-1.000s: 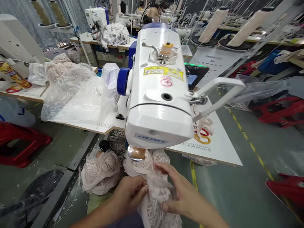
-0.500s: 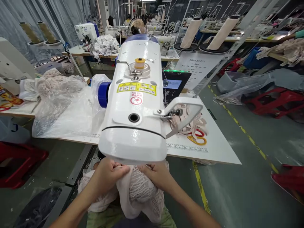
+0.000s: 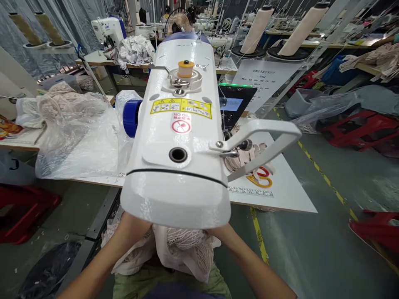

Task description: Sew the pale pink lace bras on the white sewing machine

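Observation:
A white sewing machine fills the middle, its rounded head end toward me. Both hands reach under that end. Of my left hand only the back and wrist show, at the left of pale beige lace fabric. On the fabric's right side, my right hand shows just its wrist edge. The machine head covers the fingers of both, so their grip is hidden. The fabric hangs in folds over my lap, with mesh and lace parts. The needle area is out of sight.
Scissors with red and orange handles lie by a bundle of beige strips on the right. Left of the machine sits a clear plastic bag. Thread cones stand behind, and red stools are on the floor.
Both hands have moved forward under the machine head, taking the fabric's upper edge along; their fingers showed gripping it before. The view has come closer to the machine.

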`<state>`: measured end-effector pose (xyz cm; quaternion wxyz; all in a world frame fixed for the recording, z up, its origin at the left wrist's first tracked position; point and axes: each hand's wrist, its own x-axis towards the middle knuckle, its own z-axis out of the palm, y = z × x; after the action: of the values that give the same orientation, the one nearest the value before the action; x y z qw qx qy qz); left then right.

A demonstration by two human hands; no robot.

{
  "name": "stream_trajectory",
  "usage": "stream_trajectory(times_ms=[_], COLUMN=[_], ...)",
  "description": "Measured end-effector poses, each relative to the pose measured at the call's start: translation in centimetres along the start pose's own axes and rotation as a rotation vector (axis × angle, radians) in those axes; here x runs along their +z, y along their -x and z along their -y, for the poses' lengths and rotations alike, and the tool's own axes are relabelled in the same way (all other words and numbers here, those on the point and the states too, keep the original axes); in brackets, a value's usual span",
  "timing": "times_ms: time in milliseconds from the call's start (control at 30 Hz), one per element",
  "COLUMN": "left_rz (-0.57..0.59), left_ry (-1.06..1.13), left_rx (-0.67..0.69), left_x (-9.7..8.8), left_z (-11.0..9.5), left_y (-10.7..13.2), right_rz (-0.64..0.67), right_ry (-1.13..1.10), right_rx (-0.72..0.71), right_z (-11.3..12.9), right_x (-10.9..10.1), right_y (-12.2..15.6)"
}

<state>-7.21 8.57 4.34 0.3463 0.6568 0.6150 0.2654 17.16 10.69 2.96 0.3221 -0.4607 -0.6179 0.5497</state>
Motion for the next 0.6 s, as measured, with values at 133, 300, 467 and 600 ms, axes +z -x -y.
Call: stream_trajectory(times_ms=[133, 300, 467, 600], left_rz=[-0.003, 0.010, 0.004, 0.008], left_ry=[0.019, 0.074, -0.091, -0.165], left_rx=[-0.004, 0.057, 0.062, 0.046], left_x=[-0.2, -0.7, -0.4, 0.3], left_z=[-1.7, -3.3, -1.0, 0.2], left_y=[-0.2, -0.9, -1.3, -1.3], right_rz=[-0.042, 0.285, 0.481, 0.337], right_ry=[-0.053, -0.240, -0.494, -0.680], right_rx=[0.023, -0.023, 0.233, 0.308], right_z=[-2.0, -7.0, -10.6, -11.8], right_x=[0.5, 2.4, 3.6, 3.3], right_y=[0.3, 2.1, 4.9, 6.6])
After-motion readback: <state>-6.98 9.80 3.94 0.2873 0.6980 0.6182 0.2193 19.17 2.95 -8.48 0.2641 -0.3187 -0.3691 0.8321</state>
